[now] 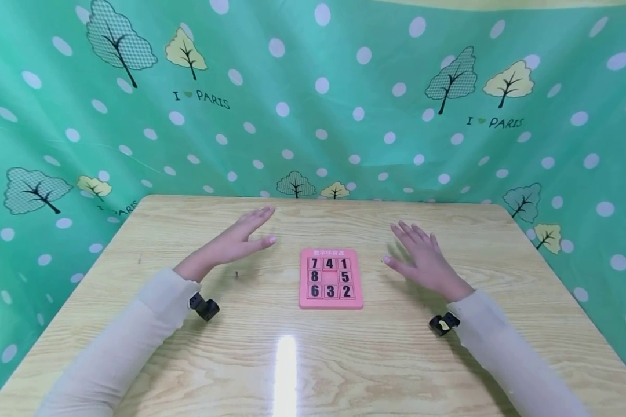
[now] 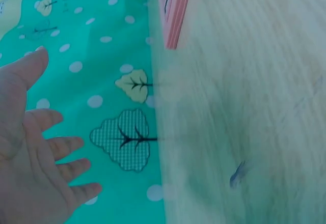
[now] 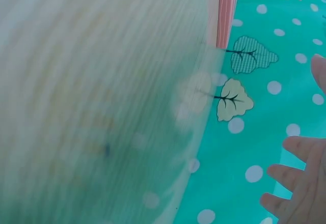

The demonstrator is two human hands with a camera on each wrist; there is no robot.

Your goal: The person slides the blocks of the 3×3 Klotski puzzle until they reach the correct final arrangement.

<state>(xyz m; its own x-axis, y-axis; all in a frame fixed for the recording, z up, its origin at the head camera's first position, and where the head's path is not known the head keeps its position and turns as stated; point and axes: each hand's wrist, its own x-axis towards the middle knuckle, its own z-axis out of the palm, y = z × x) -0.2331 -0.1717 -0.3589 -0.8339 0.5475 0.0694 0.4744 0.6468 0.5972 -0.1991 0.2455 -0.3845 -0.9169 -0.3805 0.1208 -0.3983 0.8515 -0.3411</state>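
Observation:
A pink sliding number puzzle (image 1: 331, 303) lies flat on the wooden table in the head view. Its tiles read 7, 4, 1 on top, 8 and 5 at the sides of a bare middle slot, then 6, 3, 2 below. To its left, my left hand (image 1: 235, 238) is held over the table, fingers straight and thumb apart, holding nothing. My right hand (image 1: 422, 260) hovers on the other side with its fingers spread, also holding nothing. Both wrist views show the puzzle's pink edge (image 2: 178, 15) beyond the hands.
The light wooden table (image 1: 229, 365) carries a bright strip of reflected light near its front. A green curtain (image 1: 318, 139) with white dots and printed trees hangs behind the table and along both sides. A small dark mark (image 1: 236, 274) shows on the table below the left hand.

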